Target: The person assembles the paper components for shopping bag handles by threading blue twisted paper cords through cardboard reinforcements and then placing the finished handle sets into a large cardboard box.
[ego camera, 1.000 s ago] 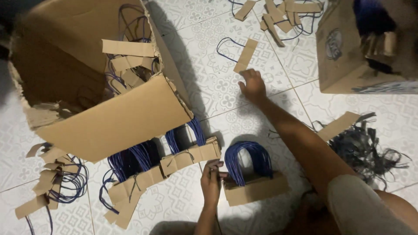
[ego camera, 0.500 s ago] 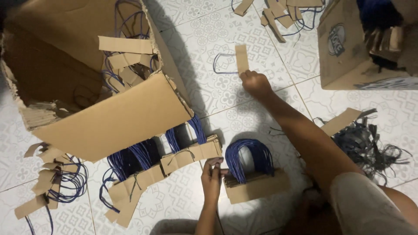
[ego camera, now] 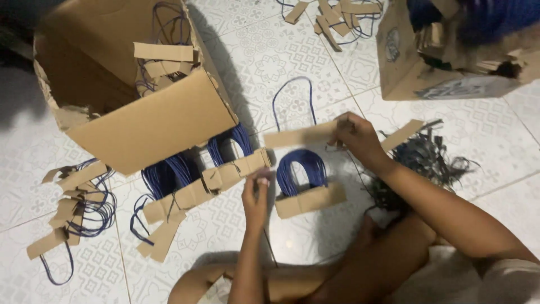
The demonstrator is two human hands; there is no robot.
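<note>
The cardboard strip with its blue cord loop [ego camera: 301, 134] has come off the floor tiles where it lay half a second ago and now hangs over the stack of blue-looped strips [ego camera: 306, 188], so it looks like one more piece is joining that bundle. The right hand [ego camera: 355, 135] pinches the strip's right end, fingers closed on it. The left hand [ego camera: 256, 194] sits just left of the stack, fingers curled near its edge; can't tell if it actually grips anything. More bundles [ego camera: 205, 180] lie to the left, under the big open cardboard box [ego camera: 140, 121], with loose strips [ego camera: 73, 208] scattered on the floor.
</note>
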